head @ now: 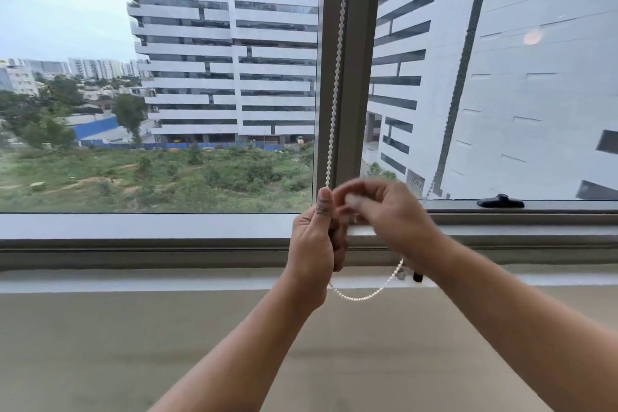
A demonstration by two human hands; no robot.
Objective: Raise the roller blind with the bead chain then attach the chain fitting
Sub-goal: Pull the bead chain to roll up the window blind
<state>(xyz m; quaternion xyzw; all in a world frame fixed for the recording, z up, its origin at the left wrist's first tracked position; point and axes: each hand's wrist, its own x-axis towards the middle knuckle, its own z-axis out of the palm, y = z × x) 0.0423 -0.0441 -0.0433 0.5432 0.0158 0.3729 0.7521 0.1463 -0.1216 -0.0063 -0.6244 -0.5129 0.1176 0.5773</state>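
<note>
A white bead chain (337, 70) hangs down in front of the grey window post (359, 60). My left hand (314, 241) is shut on the chain at sill height, thumb up along it. Below that hand the chain sags in a loop (364, 296) and rises toward my right hand (384, 211). My right hand is blurred, fingers pinched together just right of the left thumb, seemingly on the chain or a small pale piece. A small metal fitting (400, 275) and a black part (418, 277) sit on the sill under my right wrist. The roller blind is out of view.
Large window panes show office buildings and green ground outside. A black window handle (500, 201) lies on the right frame. A beige sill or counter (133, 344) stretches wide below my arms.
</note>
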